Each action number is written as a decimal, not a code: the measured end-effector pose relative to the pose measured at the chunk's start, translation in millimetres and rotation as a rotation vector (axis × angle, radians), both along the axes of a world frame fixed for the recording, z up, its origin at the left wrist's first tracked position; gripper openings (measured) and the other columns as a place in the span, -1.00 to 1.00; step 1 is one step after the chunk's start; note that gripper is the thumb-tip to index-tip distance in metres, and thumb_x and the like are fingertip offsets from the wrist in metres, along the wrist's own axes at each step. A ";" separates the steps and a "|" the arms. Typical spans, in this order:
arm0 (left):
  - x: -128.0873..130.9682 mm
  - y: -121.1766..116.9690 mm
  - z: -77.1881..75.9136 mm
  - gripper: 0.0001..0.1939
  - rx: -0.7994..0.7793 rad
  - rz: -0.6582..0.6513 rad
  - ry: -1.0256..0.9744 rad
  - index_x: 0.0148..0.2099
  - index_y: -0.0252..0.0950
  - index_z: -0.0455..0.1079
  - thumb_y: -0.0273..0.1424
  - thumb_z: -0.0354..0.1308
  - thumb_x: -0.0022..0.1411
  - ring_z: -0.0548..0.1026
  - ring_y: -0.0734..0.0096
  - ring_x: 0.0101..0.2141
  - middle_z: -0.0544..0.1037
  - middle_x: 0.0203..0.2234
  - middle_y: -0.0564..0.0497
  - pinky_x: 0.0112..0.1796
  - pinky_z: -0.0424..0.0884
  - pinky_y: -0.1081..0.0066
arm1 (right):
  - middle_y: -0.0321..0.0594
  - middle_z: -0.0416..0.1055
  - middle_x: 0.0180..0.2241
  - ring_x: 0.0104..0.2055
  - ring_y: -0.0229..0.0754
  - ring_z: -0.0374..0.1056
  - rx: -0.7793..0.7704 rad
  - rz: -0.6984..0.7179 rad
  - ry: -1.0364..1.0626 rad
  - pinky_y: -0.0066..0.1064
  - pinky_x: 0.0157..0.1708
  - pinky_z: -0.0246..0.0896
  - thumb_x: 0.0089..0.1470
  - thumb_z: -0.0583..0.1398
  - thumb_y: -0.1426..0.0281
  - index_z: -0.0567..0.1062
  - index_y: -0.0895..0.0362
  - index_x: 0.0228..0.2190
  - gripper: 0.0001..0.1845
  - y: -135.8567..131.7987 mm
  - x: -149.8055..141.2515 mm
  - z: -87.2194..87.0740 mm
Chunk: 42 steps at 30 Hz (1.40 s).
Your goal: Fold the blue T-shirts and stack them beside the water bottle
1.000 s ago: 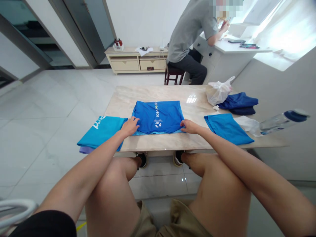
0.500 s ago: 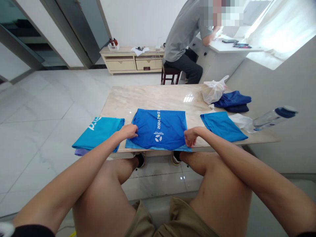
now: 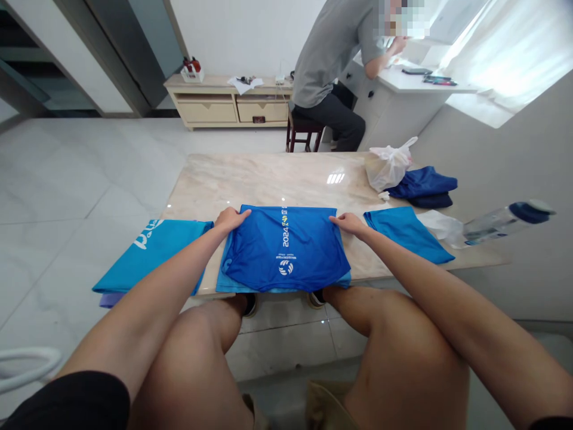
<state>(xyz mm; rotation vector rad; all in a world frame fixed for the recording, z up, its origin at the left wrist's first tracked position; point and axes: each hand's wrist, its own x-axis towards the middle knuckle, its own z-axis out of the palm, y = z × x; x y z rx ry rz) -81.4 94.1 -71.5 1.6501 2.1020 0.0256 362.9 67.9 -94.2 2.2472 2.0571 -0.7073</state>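
A folded dark blue shirt (image 3: 308,245) with white and yellow print lies in front of me, over a lighter blue cloth (image 3: 224,284) that shows along its lower edge and left side. My left hand (image 3: 231,219) pinches the shirt's far left corner between thumb and fingers. At the far right corner, my right hand (image 3: 349,224) pinches the fabric in the same way. Left of my left wrist is a folded turquoise shirt (image 3: 156,251) with white lettering, hanging past the table edge. A folded blue cloth (image 3: 407,234) lies to the right of my right hand.
On the marble-topped table (image 3: 255,176) stand a white plastic bag (image 3: 388,167), dark blue clothing (image 3: 425,184), crumpled white plastic (image 3: 443,226) and a clear bottle (image 3: 501,224) with a blue lid. Beyond it a person (image 3: 329,65) sits on a stool at a white desk.
Both hands have moved from the shirt's sides up to its far corners and now pinch them. The shirt and cloth lie slightly nearer to me in the view.
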 end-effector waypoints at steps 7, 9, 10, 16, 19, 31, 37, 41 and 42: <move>-3.3 -44.3 -13.4 -0.51 0.089 -0.177 0.125 0.11 -0.27 0.57 0.01 0.13 0.47 0.64 -0.08 0.11 0.70 0.08 -0.29 0.00 0.53 0.27 | 0.00 0.65 -0.19 -0.11 -0.01 0.56 0.039 0.024 -0.125 -0.41 -0.18 0.34 0.39 0.30 0.10 0.64 0.17 -0.31 -0.60 -10.0 -17.9 0.2; -7.6 -54.4 -8.3 -0.54 0.034 -0.216 0.149 0.05 -0.28 0.60 0.00 0.18 0.45 0.65 -0.12 0.09 0.70 0.05 -0.31 -0.05 0.53 0.27 | -0.01 0.63 -0.26 -0.16 -0.03 0.55 -0.050 0.074 -0.129 -0.40 -0.18 0.38 0.37 0.32 0.15 0.62 0.18 -0.41 -0.60 -10.9 -17.2 8.7; -10.7 -57.2 -4.9 -0.55 -0.013 -0.236 0.162 -0.01 -0.28 0.61 0.01 0.25 0.39 0.66 -0.14 0.06 0.72 0.02 -0.31 -0.08 0.53 0.27 | -0.03 0.62 -0.30 -0.19 -0.04 0.55 -0.124 0.080 -0.111 -0.39 -0.21 0.40 0.34 0.36 0.16 0.61 0.18 -0.44 -0.60 -10.7 -15.9 13.2; -27.9 -58.4 9.7 -0.51 -0.078 -0.227 0.077 -0.38 -0.21 0.58 0.12 0.30 0.26 0.68 -0.08 -0.11 0.73 -0.29 -0.20 -0.24 0.42 0.32 | -0.10 0.54 -0.43 -0.38 -0.13 0.47 -0.222 -0.150 0.025 -0.39 -0.38 0.41 0.23 0.42 -0.04 0.62 0.20 -0.39 -0.48 -8.5 -10.6 23.9; -29.4 -55.5 6.0 -0.44 0.019 -0.039 -0.109 -0.47 -0.20 0.53 0.15 0.21 0.31 0.66 0.01 -0.21 0.69 -0.40 -0.17 -0.30 0.37 0.34 | -0.14 0.46 -0.52 -0.45 -0.14 0.43 -0.149 -0.198 0.044 -0.41 -0.42 0.32 0.34 0.29 -0.07 0.61 0.20 -0.40 -0.43 -9.5 -14.1 18.3; -13.1 -28.6 -4.4 -0.60 -0.009 0.425 -0.710 -0.43 -0.31 0.54 -0.27 0.69 -0.11 0.50 0.35 -0.50 0.57 -0.60 -0.01 -0.49 0.34 0.45 | -0.17 0.52 -0.43 -0.35 -0.16 0.43 0.067 -0.485 0.264 -0.44 -0.37 0.26 0.23 0.39 0.23 0.65 0.20 -0.35 -0.74 -6.5 -17.9 1.6; -11.1 -29.0 -7.3 -0.74 -0.068 0.503 -1.004 -0.32 -0.31 0.54 -0.49 0.57 0.01 0.58 0.37 -0.43 0.67 -0.45 -0.03 -0.39 0.50 0.47 | -0.19 0.48 -0.46 -0.33 -0.15 0.42 0.130 -0.534 0.375 -0.44 -0.37 0.30 0.15 0.41 0.30 0.59 0.21 -0.30 -0.78 -8.6 -19.7 -6.7; -13.3 -30.7 -11.9 -0.70 -0.046 0.557 -1.117 -0.28 -0.27 0.44 -0.67 0.43 0.05 0.56 0.45 -0.44 0.61 -0.45 0.03 -0.36 0.47 0.51 | -0.16 0.54 -0.29 -0.21 -0.12 0.45 0.181 -0.571 0.424 -0.44 -0.29 0.36 0.09 0.43 0.36 0.57 0.21 -0.09 -0.64 -9.3 -25.6 -12.0; -13.4 -31.1 -12.9 -0.67 -0.016 0.580 -1.117 -0.25 -0.26 0.42 -0.70 0.41 0.04 0.55 0.45 -0.45 0.60 -0.46 0.05 -0.35 0.47 0.50 | -0.13 0.55 -0.24 -0.18 -0.11 0.45 0.189 -0.584 0.422 -0.43 -0.27 0.38 0.08 0.43 0.36 0.55 0.20 -0.04 -0.58 -9.4 -26.7 -12.6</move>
